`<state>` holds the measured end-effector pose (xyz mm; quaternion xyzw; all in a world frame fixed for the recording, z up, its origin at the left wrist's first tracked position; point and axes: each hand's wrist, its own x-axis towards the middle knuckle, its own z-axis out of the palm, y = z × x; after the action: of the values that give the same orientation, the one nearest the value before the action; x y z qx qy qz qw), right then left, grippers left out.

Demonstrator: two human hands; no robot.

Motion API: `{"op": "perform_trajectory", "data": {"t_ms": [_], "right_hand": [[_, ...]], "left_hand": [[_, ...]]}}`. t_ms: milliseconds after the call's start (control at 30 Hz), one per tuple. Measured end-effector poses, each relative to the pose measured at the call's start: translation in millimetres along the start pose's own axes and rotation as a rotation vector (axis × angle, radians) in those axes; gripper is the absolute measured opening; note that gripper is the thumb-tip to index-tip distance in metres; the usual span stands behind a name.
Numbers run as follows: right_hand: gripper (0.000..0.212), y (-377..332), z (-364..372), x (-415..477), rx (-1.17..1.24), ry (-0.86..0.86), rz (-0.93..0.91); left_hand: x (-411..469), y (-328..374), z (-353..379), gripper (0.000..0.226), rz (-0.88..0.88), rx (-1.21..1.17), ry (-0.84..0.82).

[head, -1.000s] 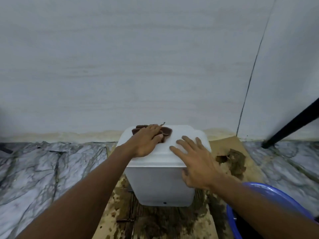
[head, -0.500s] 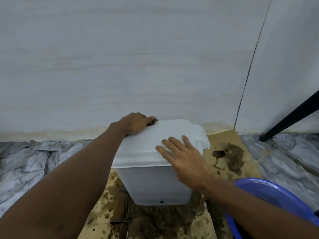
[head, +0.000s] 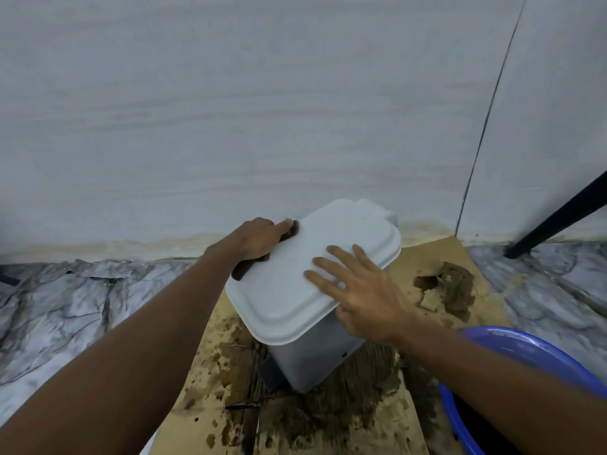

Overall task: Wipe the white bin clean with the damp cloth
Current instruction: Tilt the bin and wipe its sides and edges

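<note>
Tutor: Grip, head view. Left hand [head: 259,239] curls its fingers over the brown damp cloth [head: 244,270] and holds it against the far left edge of the lid [head: 289,300].

Student: And the right hand [head: 359,290]?

Tutor: Laid flat on the lid's near right part, with its fingers straight and spread. It grasps nothing.

Student: Where is the white bin [head: 315,362]?

Tutor: It stands on a wet, stained cardboard sheet [head: 387,418], close to the pale wall [head: 295,110], with its lid down. A dark pedal [head: 269,377] shows at its base.

Student: Surroundings?

Tutor: A blue basin [head: 525,351] is at the lower right, with a torn brown scrap [head: 456,287] on the cardboard beyond it. Marble floor [head: 65,307] lies on both sides. A black bar [head: 558,215] slants in at the right.
</note>
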<state>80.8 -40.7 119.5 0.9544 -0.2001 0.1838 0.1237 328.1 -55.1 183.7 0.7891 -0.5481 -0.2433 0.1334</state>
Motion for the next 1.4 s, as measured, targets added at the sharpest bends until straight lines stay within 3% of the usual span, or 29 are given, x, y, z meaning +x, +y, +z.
{"op": "perform_trajectory", "data": {"t_ms": [167,333,567,700,800,867,967,1133,1267,1334,1400], "right_hand": [[0.084,-6,2,16,-0.02,0.004,-0.066],[0.095,20,-3,17,-0.02,0.043,-0.143],[0.077,60,6,0,-0.005,0.183,0.065],[0.082,53,9,-28,0.051,0.2,-0.015],[0.069,45,0,-42,0.04,0.195,-0.099],[0.061,33,-8,-48,0.03,0.181,-0.161],[0.072,18,-16,-56,0.049,0.143,-0.219],[0.078,17,-15,-51,0.328,0.124,-0.091],[0.073,37,-22,-40,0.572,0.134,0.062],[0.076,46,-22,-41,0.578,0.165,0.121],[0.073,41,-20,-47,0.494,0.154,0.116]], "left_hand": [[2,-9,2,0.07,-0.022,-0.045,0.033],[1,-8,3,0.072,-0.055,-0.05,0.089],[-38,-1,34,0.071,-0.13,-0.138,0.183],[-63,9,59,0.059,0.024,-0.104,0.255],[-75,13,67,0.057,0.107,-0.138,0.301],[-80,12,65,0.053,0.104,-0.189,0.292],[-82,10,58,0.046,0.044,-0.287,0.256],[-77,11,57,0.045,-0.079,-0.38,0.231],[-82,22,58,0.04,-0.125,-0.459,0.307],[-90,30,68,0.039,-0.107,-0.474,0.357],[-97,33,83,0.054,-0.072,-0.455,0.412]]}}
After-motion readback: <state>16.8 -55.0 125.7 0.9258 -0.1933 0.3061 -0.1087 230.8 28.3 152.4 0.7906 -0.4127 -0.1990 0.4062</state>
